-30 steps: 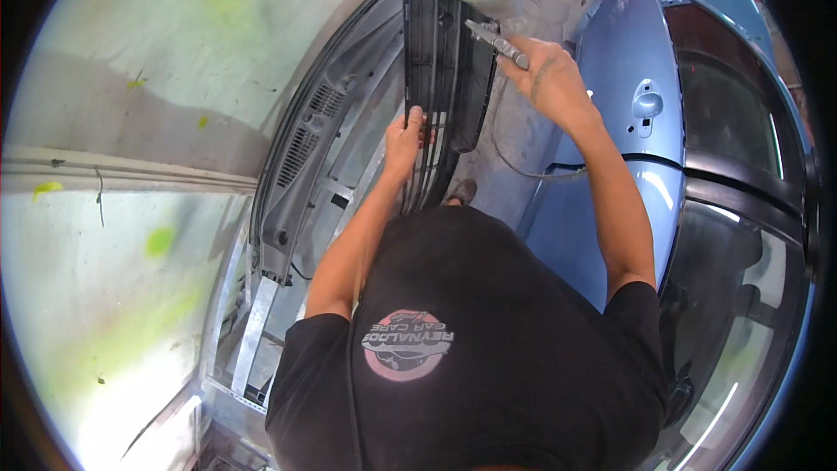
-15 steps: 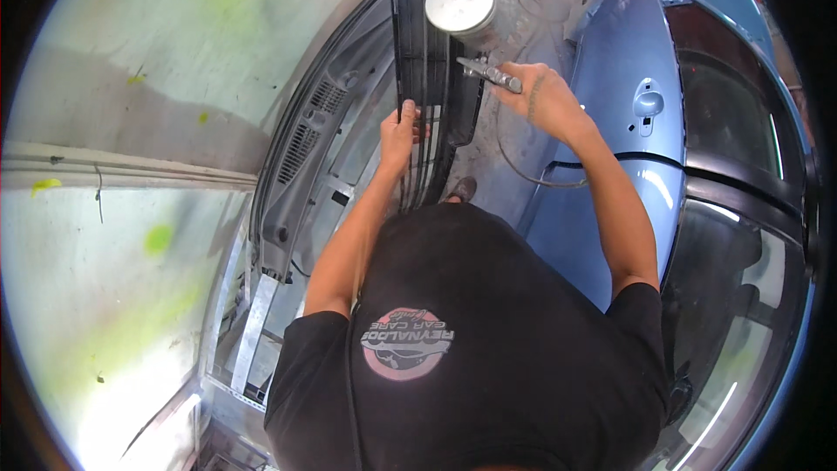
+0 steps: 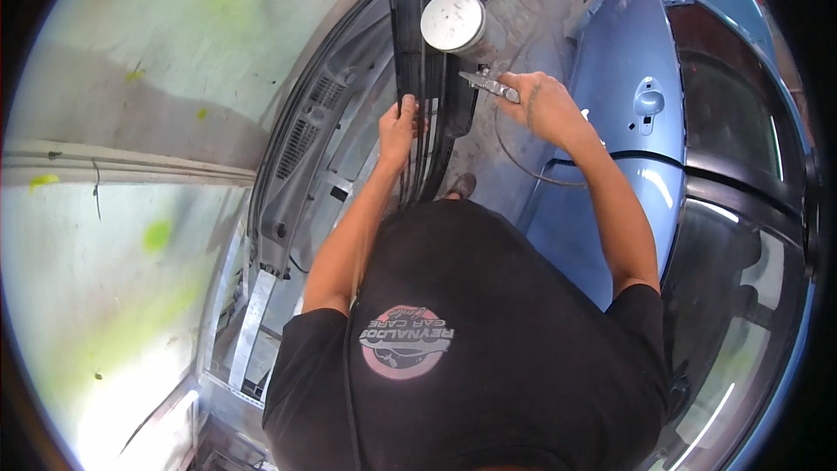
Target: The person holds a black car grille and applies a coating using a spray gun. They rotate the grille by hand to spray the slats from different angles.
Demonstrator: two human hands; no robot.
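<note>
Gripped in my left hand (image 3: pixel 398 131) is the edge of a long black plastic grille (image 3: pixel 408 61), held upright in front of me. My right hand (image 3: pixel 545 106) is closed on a silver spray gun (image 3: pixel 490 85), whose round cup with a pale lid (image 3: pixel 451 19) overlaps the grille's upper part from this view. A hose (image 3: pixel 514 157) hangs in a loop below the gun.
A frame stand (image 3: pixel 255 327) carrying a dark plastic cowl panel (image 3: pixel 301 144) is at left, beside a paint-spattered wall (image 3: pixel 131 96). A light blue car door (image 3: pixel 628 52) with dark windows lines the right. My shoe (image 3: pixel 462 185) shows below the grille.
My right hand, gun and cup have moved down, the cup also shifting left over the grille. The grille and my left hand have shifted slightly left and upward in the picture.
</note>
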